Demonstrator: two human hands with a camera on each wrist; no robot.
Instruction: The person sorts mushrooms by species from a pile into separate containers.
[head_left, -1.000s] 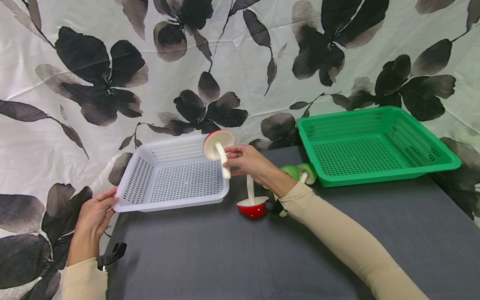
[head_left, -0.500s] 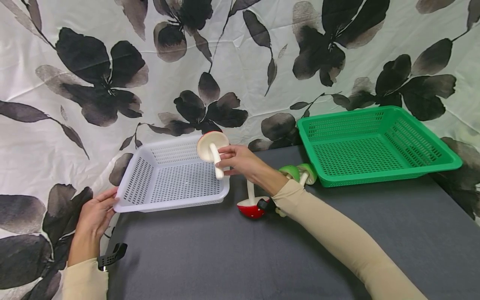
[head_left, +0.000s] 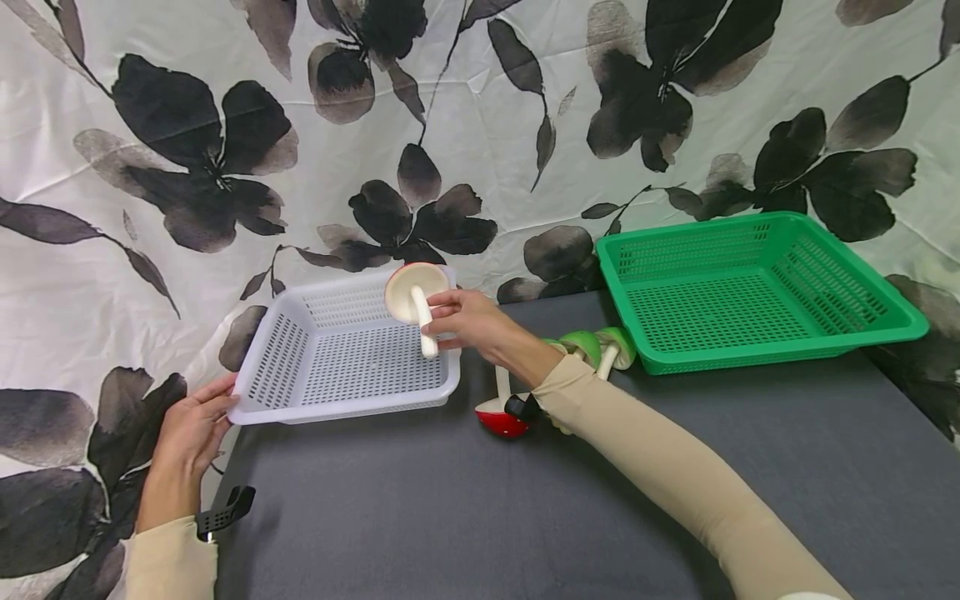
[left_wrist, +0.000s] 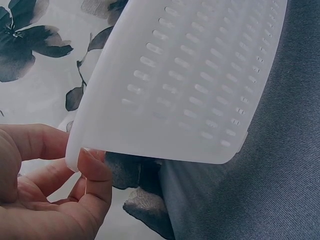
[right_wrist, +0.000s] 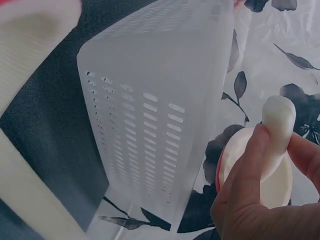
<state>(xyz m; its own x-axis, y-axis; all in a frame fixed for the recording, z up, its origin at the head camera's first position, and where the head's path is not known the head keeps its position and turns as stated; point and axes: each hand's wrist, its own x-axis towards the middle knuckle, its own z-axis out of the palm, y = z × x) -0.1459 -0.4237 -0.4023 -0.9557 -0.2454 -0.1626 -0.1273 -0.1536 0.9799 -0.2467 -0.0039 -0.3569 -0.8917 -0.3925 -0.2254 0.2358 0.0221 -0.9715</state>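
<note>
My right hand (head_left: 480,325) pinches the white stem of a red-capped toy mushroom (head_left: 408,292), its pale underside facing me, over the right end of the white basket (head_left: 330,410). In the right wrist view the stem (right_wrist: 278,130) sits between thumb and fingers. My left hand (head_left: 187,433) grips the basket's near left corner, thumb and fingers on either side of the rim (left_wrist: 75,145). Below my right wrist a second red mushroom (head_left: 501,421) rests cap down on the table, stem up, partly hidden by the wrist.
Several green-capped mushrooms (head_left: 617,346) lie beside the green basket (head_left: 750,358) at the right, partly behind my right forearm. The table has a dark grey cloth (head_left: 450,517). A floral curtain (head_left: 525,125) hangs behind.
My right hand has moved slightly left with the red-capped mushroom, further over the white basket. More of the green mushrooms shows now. The left hand has stayed on the basket.
</note>
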